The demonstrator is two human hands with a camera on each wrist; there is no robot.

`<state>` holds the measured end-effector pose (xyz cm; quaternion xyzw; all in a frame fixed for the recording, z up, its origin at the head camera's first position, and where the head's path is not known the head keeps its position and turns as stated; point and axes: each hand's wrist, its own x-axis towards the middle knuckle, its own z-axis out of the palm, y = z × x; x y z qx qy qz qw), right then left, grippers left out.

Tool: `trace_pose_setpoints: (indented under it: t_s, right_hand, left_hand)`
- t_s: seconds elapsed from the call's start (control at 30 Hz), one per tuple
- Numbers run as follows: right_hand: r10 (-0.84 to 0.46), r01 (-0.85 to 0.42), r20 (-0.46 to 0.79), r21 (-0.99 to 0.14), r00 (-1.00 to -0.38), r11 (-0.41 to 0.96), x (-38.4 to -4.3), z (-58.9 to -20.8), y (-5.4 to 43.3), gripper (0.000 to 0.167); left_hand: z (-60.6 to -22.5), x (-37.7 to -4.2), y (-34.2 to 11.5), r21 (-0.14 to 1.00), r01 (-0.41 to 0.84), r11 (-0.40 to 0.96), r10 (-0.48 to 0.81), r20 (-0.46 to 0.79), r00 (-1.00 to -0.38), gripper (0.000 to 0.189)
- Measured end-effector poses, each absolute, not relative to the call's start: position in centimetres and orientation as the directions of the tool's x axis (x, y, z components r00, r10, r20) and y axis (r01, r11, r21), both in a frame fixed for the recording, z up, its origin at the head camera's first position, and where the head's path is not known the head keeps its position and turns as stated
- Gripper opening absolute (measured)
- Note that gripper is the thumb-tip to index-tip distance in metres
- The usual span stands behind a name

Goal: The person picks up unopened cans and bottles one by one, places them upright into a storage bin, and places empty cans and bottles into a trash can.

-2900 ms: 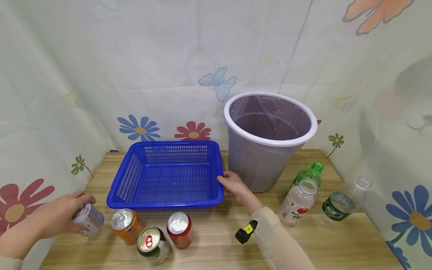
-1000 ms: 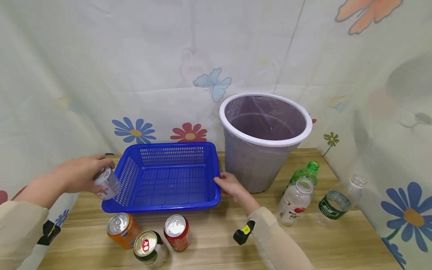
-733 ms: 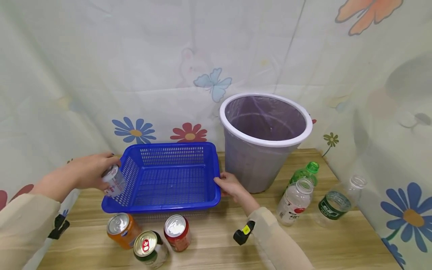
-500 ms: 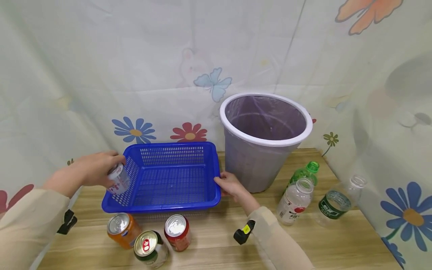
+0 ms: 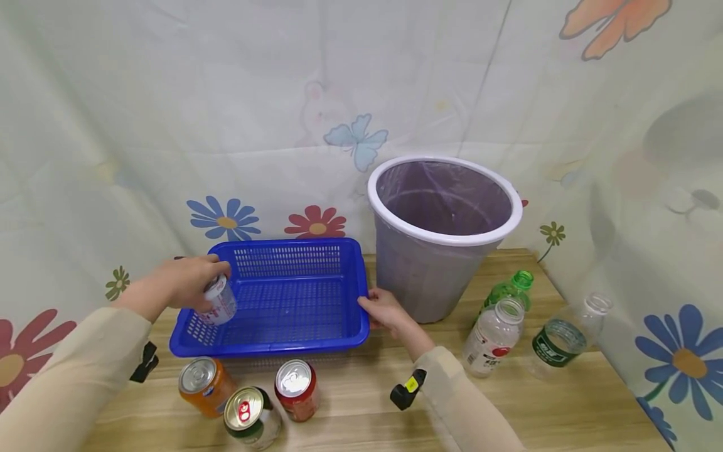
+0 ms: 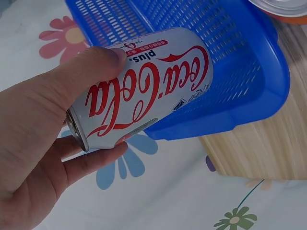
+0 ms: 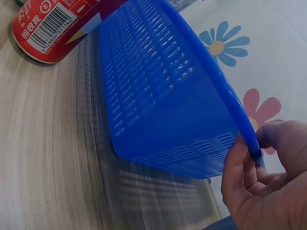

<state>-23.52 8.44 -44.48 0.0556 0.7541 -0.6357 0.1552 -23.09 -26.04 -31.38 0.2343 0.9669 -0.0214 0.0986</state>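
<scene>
My left hand (image 5: pixel 194 282) grips a white Coca-Cola can (image 6: pixel 158 81) with red lettering, thumb on one side and fingers on the other. In the head view the can overlaps the left end of the blue plastic basket (image 5: pixel 271 345). My right hand (image 7: pixel 268 177) pinches the basket's right rim between thumb and curled fingers. Below the basket's front side stand an orange can (image 5: pixel 211 392), a green and cream can (image 5: pixel 257 420) and a red can (image 5: pixel 299 395), all upright on the wooden table.
A grey bin (image 5: pixel 429 276) with a white rim and a plastic liner stands right of the basket. Farther right are a green bottle (image 5: pixel 511 292), a clear bottle with a red-dotted label (image 5: pixel 494 339) and a clear bottle with a dark green label (image 5: pixel 559 345). Flowered fabric (image 5: pixel 254 157) hangs behind.
My left hand has lifted the Coca-Cola can from the table's left side and carried it rightward to over the basket's left end. The right hand keeps its hold on the rim.
</scene>
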Motion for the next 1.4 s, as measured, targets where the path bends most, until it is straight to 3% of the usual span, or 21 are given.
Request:
trace_pose_setpoints:
  t_s: [0.57,1.4]
  right_hand:
    - [-0.116,0.294,-0.318,-0.937,-0.941,0.190,-23.3,-44.2,8.4,0.023]
    - [-0.123,0.273,-0.302,-0.939,-0.945,0.211,-23.4,-44.3,8.5,0.024]
  left_hand:
    - [-33.6,-25.4,-25.7,0.057,0.391,0.919,0.391,-0.275,-0.878,0.055]
    - [-35.8,-26.9,-24.2,0.039,0.364,0.930,0.359,-0.304,-0.883,0.056]
